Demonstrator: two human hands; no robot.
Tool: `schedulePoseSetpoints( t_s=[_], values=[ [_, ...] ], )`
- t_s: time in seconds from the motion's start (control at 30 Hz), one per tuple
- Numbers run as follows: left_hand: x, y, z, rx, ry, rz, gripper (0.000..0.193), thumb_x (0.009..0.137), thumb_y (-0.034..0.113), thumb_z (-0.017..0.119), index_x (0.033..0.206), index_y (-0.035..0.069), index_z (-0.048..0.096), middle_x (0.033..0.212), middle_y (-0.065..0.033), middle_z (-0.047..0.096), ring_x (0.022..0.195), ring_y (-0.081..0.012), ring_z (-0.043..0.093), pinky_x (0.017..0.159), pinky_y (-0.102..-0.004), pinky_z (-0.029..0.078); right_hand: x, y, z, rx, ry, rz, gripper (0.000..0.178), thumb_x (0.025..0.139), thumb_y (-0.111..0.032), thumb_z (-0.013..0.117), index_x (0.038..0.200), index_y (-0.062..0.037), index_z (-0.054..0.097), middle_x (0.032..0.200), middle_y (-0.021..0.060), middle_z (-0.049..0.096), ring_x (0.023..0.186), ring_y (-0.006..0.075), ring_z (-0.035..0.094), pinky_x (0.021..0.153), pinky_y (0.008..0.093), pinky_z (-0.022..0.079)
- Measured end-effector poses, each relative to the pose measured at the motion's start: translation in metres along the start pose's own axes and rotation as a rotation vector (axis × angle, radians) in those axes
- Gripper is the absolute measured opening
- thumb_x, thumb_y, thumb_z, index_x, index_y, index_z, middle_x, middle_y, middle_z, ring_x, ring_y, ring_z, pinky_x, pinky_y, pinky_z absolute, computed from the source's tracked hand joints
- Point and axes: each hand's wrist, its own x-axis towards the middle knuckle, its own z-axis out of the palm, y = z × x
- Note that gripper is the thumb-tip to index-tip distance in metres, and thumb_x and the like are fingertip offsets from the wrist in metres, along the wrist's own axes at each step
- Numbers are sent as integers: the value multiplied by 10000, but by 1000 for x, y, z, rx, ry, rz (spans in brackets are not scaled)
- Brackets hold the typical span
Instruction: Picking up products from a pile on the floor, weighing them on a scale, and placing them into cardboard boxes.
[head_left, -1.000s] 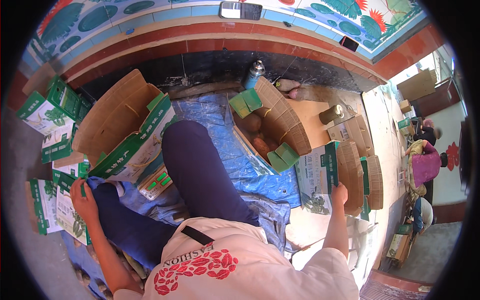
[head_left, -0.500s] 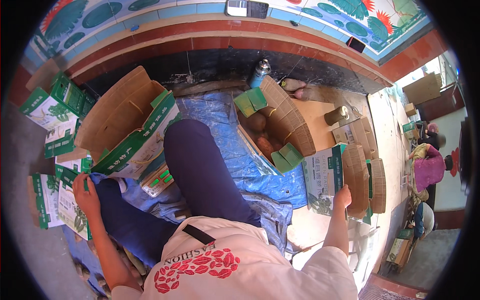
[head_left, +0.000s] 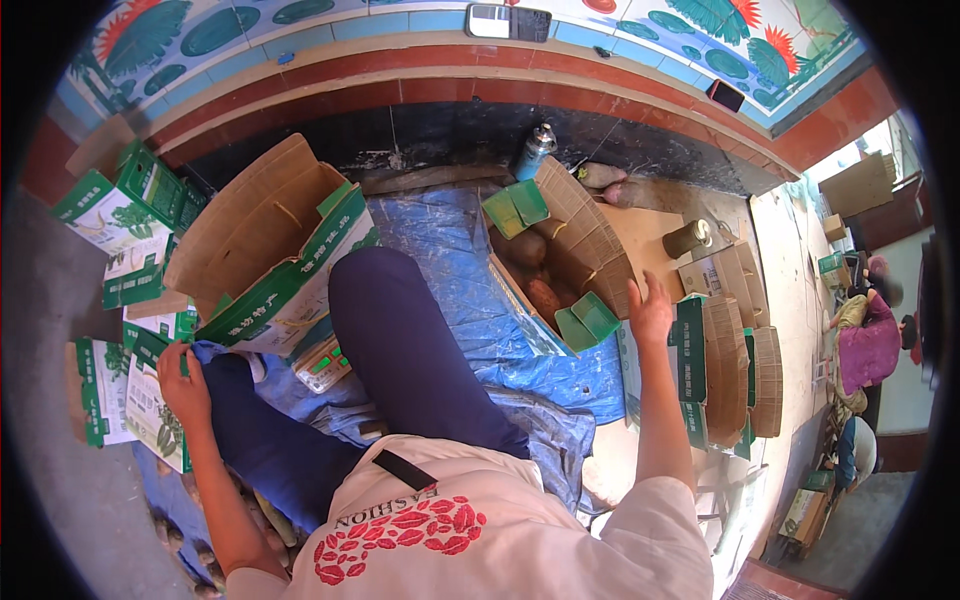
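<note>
My left hand (head_left: pixel 184 384) rests at the upper edge of a folded green-and-white carton (head_left: pixel 152 402) beside my left leg, fingers slightly apart. Over on the right, my right hand (head_left: pixel 651 312) is raised with spread fingers and holds nothing. It hovers between an open cardboard box (head_left: pixel 580 235) and a standing green-and-white carton (head_left: pixel 690 350) with brown flaps. Inside the open box lie brown and reddish root vegetables (head_left: pixel 541 296). A large open carton (head_left: pixel 290 275) stands in front of my left leg, its inside facing up; I see no contents.
A scale with green lit digits (head_left: pixel 324 362) sits by the large carton on a blue tarp (head_left: pixel 430 225). Near the wall are a metal flask (head_left: pixel 537 150), pale and pinkish radishes (head_left: pixel 600 176) and a cylindrical container (head_left: pixel 687 239). More cartons (head_left: pixel 110 215) stand left. A person (head_left: pixel 868 345) is far right.
My right hand has let go of the standing carton and risen toward the open box, its fingers spreading. My left hand stays at the folded carton. The whole view has shifted slightly.
</note>
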Motion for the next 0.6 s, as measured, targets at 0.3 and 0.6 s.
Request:
schedulePoseSetpoints(
  t_s=[0.3,0.6],
  values=[
    [-4,-1,-4,12,5,-43,118,817,72,528,895,0,581,978,-150,599,952,-316,543,850,-389,411,67,-36,34,-151,-340,184,432,790,-374,573,1105,-80,544,1039,172,604,952,328,578,814,412,456],
    [-4,-1,-5,25,-2,-52,122,818,74,525,896,-1,583,977,-146,600,949,-318,542,846,-390,412,62,-34,37,-221,-406,119,318,854,-365,493,992,-89,570,983,165,611,941,333,573,780,429,457]
  ],
)
